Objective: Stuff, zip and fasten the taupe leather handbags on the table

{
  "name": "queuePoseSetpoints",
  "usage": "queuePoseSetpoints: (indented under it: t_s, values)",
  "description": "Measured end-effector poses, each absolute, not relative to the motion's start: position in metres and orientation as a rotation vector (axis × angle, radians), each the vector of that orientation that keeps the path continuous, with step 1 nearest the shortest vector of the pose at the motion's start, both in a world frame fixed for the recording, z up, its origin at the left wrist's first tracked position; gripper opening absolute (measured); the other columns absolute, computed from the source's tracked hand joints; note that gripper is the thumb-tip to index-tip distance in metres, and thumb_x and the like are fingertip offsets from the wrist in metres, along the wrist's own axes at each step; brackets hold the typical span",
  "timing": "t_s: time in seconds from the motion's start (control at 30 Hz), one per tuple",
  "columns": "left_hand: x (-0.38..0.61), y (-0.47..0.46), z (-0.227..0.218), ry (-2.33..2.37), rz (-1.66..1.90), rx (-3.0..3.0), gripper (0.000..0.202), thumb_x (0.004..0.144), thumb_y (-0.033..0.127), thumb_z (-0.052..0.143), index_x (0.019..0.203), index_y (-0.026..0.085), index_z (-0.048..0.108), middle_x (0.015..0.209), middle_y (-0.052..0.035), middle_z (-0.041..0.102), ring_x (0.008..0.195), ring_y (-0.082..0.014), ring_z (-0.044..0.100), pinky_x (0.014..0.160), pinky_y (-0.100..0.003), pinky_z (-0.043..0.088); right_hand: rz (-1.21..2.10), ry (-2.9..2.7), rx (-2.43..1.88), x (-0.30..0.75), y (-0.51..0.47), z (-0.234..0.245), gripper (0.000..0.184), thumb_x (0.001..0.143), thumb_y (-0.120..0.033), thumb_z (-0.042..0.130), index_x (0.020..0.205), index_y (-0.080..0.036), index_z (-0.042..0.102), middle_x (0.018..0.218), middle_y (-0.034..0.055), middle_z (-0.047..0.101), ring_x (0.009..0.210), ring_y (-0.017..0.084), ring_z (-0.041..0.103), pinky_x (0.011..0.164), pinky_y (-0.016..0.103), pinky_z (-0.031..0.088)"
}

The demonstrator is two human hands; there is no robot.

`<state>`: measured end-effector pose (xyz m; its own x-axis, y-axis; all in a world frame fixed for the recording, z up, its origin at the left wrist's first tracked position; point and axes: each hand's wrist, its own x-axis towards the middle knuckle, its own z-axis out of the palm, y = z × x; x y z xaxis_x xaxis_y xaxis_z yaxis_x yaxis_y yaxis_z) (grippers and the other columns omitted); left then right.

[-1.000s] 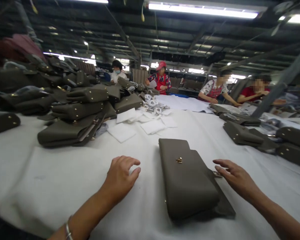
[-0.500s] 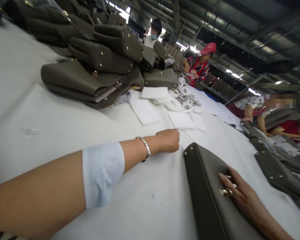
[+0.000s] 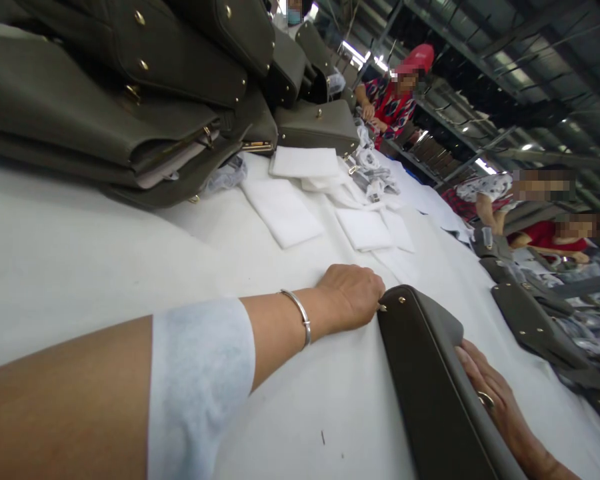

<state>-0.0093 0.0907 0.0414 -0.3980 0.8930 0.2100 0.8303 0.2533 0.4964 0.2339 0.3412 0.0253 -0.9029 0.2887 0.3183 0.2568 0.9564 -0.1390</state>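
Note:
An olive-brown handbag [image 3: 425,373] with small gold studs on its dark base stands tilted on the white table covering at the lower right. My right hand [image 3: 495,393] holds it against its right-hand panel, with the fingertips partly hidden behind the bag and a gold metal fitting by the fingers. My left hand [image 3: 353,295], with a silver bangle at the wrist, is closed beside the bag's far studded corner, touching or almost touching it. Its fingers curl away from view, so anything inside them is hidden. Folded white padding sheets [image 3: 280,212] lie beyond my left hand.
Similar bags [image 3: 180,60] are heaped at the upper left. Plastic-wrapped straps or fittings [image 3: 375,173] lie beside the padding. More bags [image 3: 535,327] line the right side. A person in a red cap [image 3: 395,100] works at the back; other people are at the right.
My left hand has moved right to the bag's corner. My right hand has slid lower behind the panel, and the bag now shows more of its base. The view has shifted closer to the heap.

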Motion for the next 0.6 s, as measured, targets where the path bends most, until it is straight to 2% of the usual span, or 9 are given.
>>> queuePoseSetpoints:
  t_s: [0.13,0.33,0.47,0.6]
  values:
    - [-0.008,0.094,0.040,2.400,0.844,1.667,0.023,0.084,0.040,0.053,0.087,0.021,0.066,0.100,-0.0038,0.069,0.093,-0.0251,0.064,0.065,-0.034,0.050,0.161,-2.743,-0.382,0.223,0.329,0.030,0.053,0.089,-0.059,0.032,0.118,-0.024,0.059,0.118,0.0100,0.062,0.111,0.031,0.058,0.097,0.052,0.048]
    - [-0.001,0.099,0.038,2.459,0.778,1.863,0.023,0.085,0.029,0.047,0.081,0.019,0.066,0.094,-0.0052,0.069,0.086,-0.0248,0.065,0.058,-0.033,0.048,0.221,-2.712,-0.467,0.218,0.323,0.031,0.051,0.088,-0.059,0.035,0.117,-0.024,0.059,0.121,0.0104,0.061,0.115,0.031,0.056,0.100,0.052,0.046]
    - [0.007,0.101,0.042,2.499,0.679,1.928,0.025,0.086,0.024,0.042,0.082,0.018,0.066,0.091,-0.0075,0.068,0.083,-0.0250,0.064,0.060,-0.034,0.049,0.428,-2.708,-0.603,0.212,0.311,0.037,0.048,0.089,-0.058,0.036,0.117,-0.026,0.058,0.125,0.0088,0.059,0.122,0.029,0.050,0.107,0.048,0.039]
    - [0.013,0.102,0.048,2.502,0.648,1.853,0.027,0.086,0.020,0.039,0.084,0.017,0.066,0.093,-0.0095,0.068,0.087,-0.0263,0.064,0.064,-0.036,0.050,0.576,-2.689,-0.672,0.206,0.301,0.042,0.050,0.088,-0.060,0.037,0.114,-0.023,0.059,0.124,0.0105,0.059,0.122,0.030,0.048,0.108,0.048,0.036]
